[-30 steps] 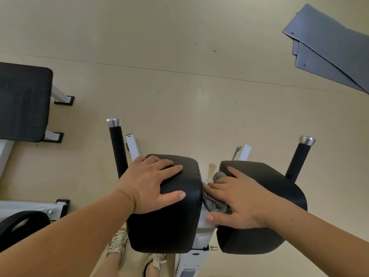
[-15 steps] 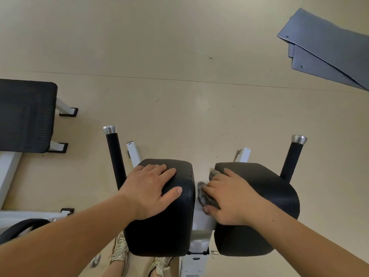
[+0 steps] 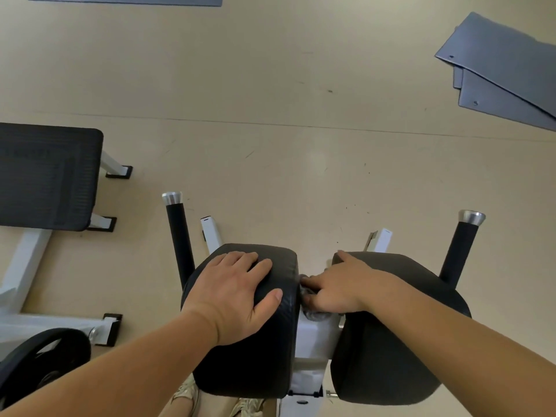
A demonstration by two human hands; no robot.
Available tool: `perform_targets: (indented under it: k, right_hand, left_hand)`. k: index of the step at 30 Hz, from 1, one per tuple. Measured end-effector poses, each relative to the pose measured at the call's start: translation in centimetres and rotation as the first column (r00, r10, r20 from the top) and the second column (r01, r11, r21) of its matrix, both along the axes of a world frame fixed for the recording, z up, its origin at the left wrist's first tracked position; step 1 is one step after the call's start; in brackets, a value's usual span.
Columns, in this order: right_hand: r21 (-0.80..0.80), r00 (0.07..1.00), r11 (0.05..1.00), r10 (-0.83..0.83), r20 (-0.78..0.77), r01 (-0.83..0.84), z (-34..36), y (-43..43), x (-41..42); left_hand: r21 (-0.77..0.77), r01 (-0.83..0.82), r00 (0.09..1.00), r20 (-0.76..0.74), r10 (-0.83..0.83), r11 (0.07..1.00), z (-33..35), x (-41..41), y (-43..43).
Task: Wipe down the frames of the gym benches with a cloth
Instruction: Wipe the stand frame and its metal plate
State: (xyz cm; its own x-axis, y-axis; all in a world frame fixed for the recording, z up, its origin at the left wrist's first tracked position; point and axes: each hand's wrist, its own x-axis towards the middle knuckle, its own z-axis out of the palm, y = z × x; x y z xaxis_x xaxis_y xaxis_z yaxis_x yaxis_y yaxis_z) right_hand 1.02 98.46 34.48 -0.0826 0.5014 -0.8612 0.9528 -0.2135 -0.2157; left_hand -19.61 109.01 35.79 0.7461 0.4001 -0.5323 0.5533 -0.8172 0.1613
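A beige floor (image 3: 301,145) fills the view. Grey mats (image 3: 505,64) lie overlapped on it at two o'clock, and the edge of another grey mat (image 3: 126,0) shows at twelve. At nine o'clock stands a flat gym bench (image 3: 45,176) with a black top on white legs, and a black weight plate (image 3: 42,362) sits at eight o'clock.

At six o'clock, close under the camera, a second bench carries two black pads side by side, the left pad (image 3: 249,356) and the right pad (image 3: 385,362), with a white frame (image 3: 313,341) showing in the gap between them. A black handle with a silver cap rises at each outer side, the left handle (image 3: 179,236) and the right handle (image 3: 458,251).

The left hand (image 3: 237,293) rests flat on the left pad, its grip spread apart, holding nothing. The right hand (image 3: 340,284) reaches into the gap, its grip closed on a grey cloth (image 3: 311,315) that lies bunched against the white frame, mostly hidden under the fingers (image 3: 313,281).
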Motion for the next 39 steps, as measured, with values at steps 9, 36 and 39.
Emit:
perform_targets:
  k: [9, 36, 39]
  right_hand:
    - [0.098, 0.993, 0.989, 0.111, 0.034, -0.114, 1.3, -1.7, -0.3]
    - [0.128, 0.998, 0.990, 0.058, -0.019, -0.055, 0.7, -1.6, 0.1]
    - [0.300, 0.995, 0.953, 0.007, 0.099, -0.036, 1.8, -4.5, -2.1]
  left_hand:
    - [0.007, 0.009, 1.000, 0.003, -0.009, 1.000, -0.2, -0.1, 0.0]
    - [0.028, 0.017, 0.999, 0.029, -0.018, 0.999, -0.5, -0.2, 0.2]
    - [0.024, 0.025, 0.999, 0.026, -0.026, 0.999, -0.6, -0.1, 0.2]
